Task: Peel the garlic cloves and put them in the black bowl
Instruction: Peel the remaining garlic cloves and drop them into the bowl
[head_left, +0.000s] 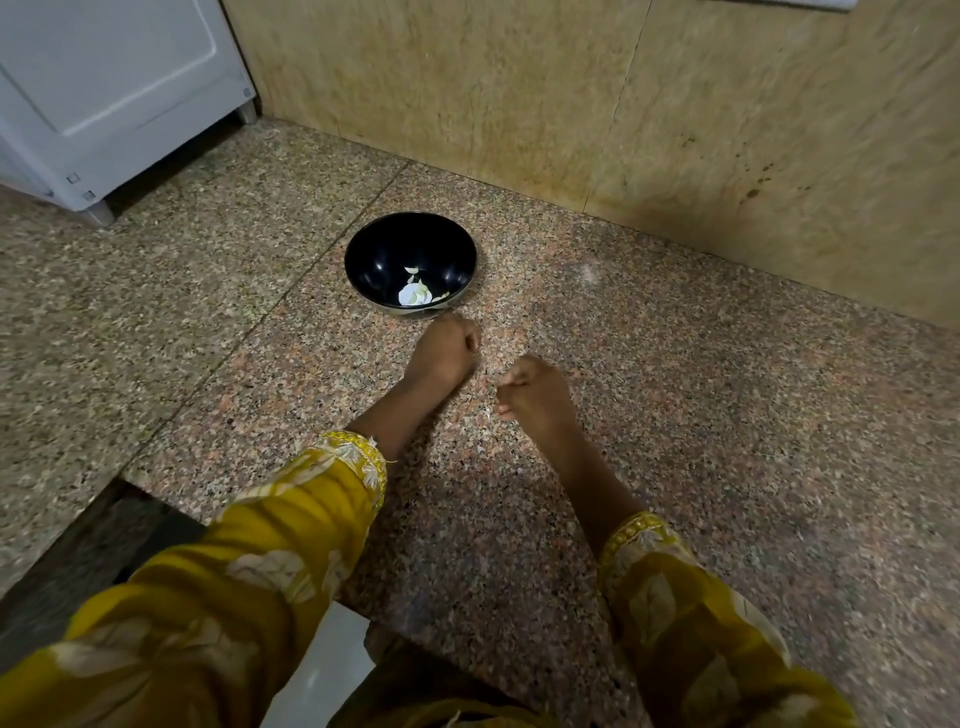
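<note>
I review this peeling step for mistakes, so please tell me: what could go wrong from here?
The left hand is close to the glossy round black bowl; a nudge might slide it on the speckled granite counter. Both it and the right hand are curled and blurred; any clove held could drop and hide on that stone.

Single head view
It looks forward and down from close above the counter (675, 415), facing the wall (519, 78).
</note>
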